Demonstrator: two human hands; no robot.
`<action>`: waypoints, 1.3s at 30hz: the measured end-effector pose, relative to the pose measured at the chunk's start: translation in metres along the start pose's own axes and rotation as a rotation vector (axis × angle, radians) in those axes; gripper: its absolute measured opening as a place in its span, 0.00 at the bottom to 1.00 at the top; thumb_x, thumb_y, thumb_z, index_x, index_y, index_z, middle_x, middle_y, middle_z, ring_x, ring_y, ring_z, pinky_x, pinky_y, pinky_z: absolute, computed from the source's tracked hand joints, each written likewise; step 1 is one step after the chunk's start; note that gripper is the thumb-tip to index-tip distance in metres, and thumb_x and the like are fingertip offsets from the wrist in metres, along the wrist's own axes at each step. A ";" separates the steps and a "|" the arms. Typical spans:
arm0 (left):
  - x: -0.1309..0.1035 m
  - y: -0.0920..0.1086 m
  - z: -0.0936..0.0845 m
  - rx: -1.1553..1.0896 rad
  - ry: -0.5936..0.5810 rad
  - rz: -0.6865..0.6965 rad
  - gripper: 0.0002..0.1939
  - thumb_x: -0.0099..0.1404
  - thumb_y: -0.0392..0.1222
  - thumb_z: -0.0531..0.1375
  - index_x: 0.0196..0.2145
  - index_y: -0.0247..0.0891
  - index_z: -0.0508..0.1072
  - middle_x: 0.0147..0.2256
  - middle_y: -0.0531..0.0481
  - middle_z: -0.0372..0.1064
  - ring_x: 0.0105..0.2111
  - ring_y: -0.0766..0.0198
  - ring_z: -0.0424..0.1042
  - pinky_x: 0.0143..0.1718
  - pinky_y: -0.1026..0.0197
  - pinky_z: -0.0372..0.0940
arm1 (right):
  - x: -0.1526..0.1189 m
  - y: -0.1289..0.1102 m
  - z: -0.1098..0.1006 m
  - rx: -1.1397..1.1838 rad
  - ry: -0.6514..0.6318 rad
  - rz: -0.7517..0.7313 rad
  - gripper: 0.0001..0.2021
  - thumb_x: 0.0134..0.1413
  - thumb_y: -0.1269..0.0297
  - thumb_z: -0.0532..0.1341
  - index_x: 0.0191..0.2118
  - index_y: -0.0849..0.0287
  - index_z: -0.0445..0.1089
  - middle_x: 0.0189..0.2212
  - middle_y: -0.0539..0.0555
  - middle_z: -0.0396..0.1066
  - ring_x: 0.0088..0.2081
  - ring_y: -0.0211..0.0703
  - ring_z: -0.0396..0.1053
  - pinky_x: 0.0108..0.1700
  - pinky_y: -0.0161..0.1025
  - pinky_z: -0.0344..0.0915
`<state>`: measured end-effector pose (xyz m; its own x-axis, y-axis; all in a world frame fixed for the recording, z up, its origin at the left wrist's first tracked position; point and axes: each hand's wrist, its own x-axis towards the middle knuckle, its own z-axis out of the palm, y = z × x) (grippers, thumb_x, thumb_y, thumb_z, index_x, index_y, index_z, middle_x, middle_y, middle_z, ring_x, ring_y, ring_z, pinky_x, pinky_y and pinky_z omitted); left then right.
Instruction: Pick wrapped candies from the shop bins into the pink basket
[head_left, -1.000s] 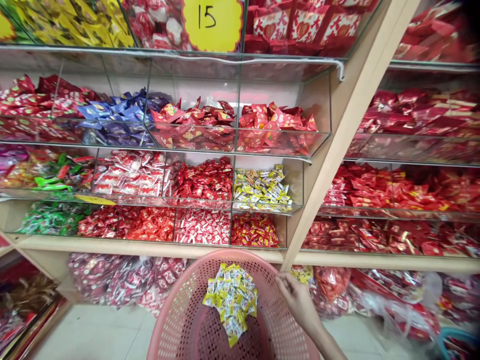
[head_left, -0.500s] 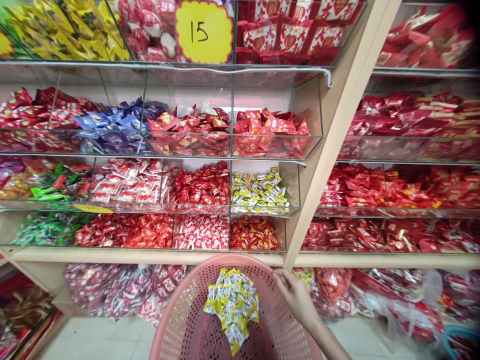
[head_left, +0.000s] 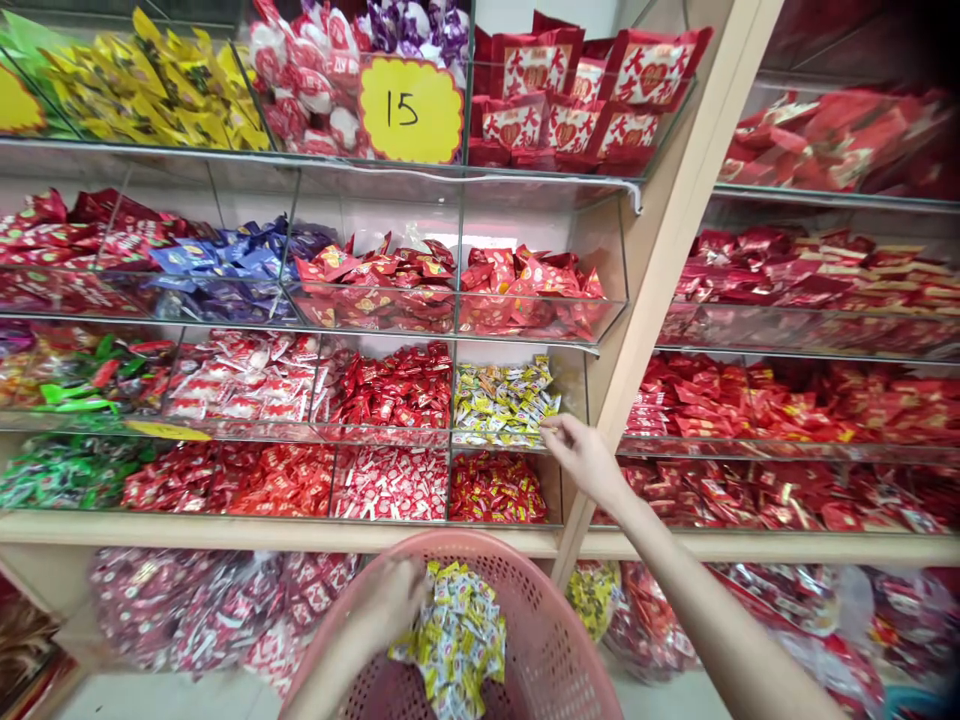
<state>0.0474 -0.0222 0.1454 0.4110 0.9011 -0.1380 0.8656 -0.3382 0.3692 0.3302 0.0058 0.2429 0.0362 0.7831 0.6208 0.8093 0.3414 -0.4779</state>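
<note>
A pink perforated plastic basket point(head_left: 551, 640) holds a heap of small yellow-and-white wrapped candies point(head_left: 461, 650). My left hand point(head_left: 391, 600), smeared by motion, reaches into the basket at the heap's left side; its fingertips are not clear. My right hand point(head_left: 585, 458) is raised to the front right corner of a glass compartment. Its fingers are curled together at the glass edge, and whatever they hold, if anything, is hidden. In that compartment lie loose yellow-and-white candies point(head_left: 504, 395) of the same look.
Red-and-yellow candies point(head_left: 499, 490) fill the bin below, and red candies point(head_left: 395, 390) the bin to the left. A wooden post point(head_left: 637, 350) divides the shelves. Bagged candies point(head_left: 214, 610) sit under the lower ledge point(head_left: 262, 530). A yellow price sign point(head_left: 411, 110) reads 15.
My right hand has left the basket's right rim and risen to the glass compartment. My left hand has come into view inside the basket. The view has tilted slightly upward.
</note>
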 end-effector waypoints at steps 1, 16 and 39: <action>0.008 -0.018 0.002 0.105 0.086 -0.114 0.17 0.62 0.45 0.46 0.38 0.37 0.71 0.41 0.42 0.68 0.45 0.55 0.65 0.44 0.56 0.58 | 0.016 0.001 -0.002 -0.064 -0.012 -0.010 0.12 0.55 0.58 0.51 0.36 0.59 0.67 0.18 0.46 0.61 0.22 0.35 0.59 0.28 0.31 0.54; 0.044 -0.082 0.041 -0.022 0.166 -0.383 0.35 0.63 0.59 0.33 0.37 0.33 0.73 0.39 0.32 0.71 0.42 0.45 0.70 0.41 0.48 0.60 | 0.069 0.013 0.021 -0.535 -0.223 0.317 0.20 0.50 0.48 0.54 0.39 0.60 0.70 0.38 0.63 0.70 0.39 0.51 0.69 0.34 0.39 0.60; 0.040 -0.079 0.041 0.017 0.158 -0.406 0.37 0.63 0.60 0.32 0.40 0.34 0.72 0.37 0.34 0.72 0.41 0.45 0.70 0.41 0.48 0.61 | 0.066 0.023 0.019 -0.074 0.039 0.091 0.19 0.47 0.48 0.56 0.32 0.62 0.70 0.17 0.48 0.63 0.21 0.35 0.58 0.27 0.32 0.55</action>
<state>0.0074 0.0295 0.0727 -0.0112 0.9919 -0.1262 0.9531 0.0488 0.2987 0.3397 0.0751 0.2612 0.1336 0.7878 0.6013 0.8428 0.2289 -0.4871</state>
